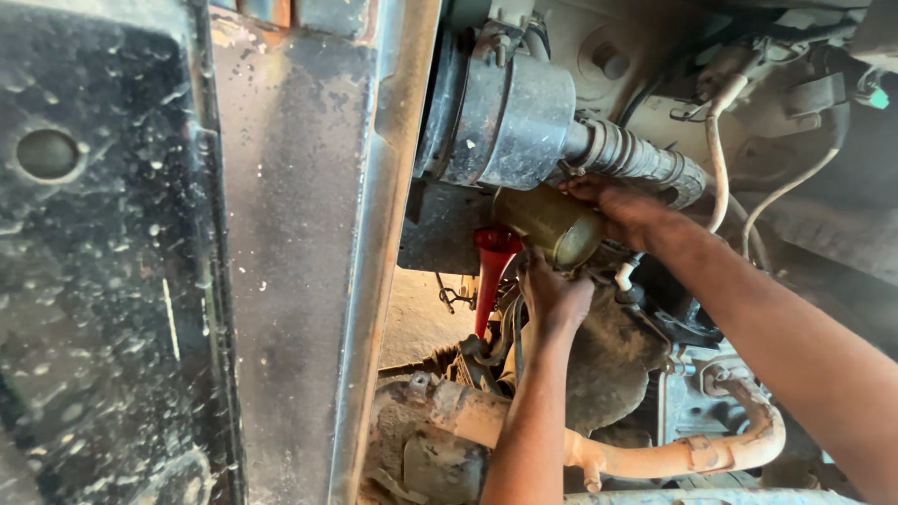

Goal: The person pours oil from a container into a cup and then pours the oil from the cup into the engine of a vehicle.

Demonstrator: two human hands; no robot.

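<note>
Both hands point(554, 297) point(619, 208) grip the olive bottle point(550, 223) over the red funnel point(492, 271), ribbed hose point(641, 161) crowding above

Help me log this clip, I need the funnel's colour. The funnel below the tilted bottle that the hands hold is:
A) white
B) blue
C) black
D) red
D: the funnel is plainly red, its mouth just under the low end of the yellowish bottle, which the right hand grips from above and the left hand steadies from below.

vehicle repair spot — grimy engine bay point(608, 355) | rusty pipe point(655, 458) | ribbed hose point(636, 159)
</note>
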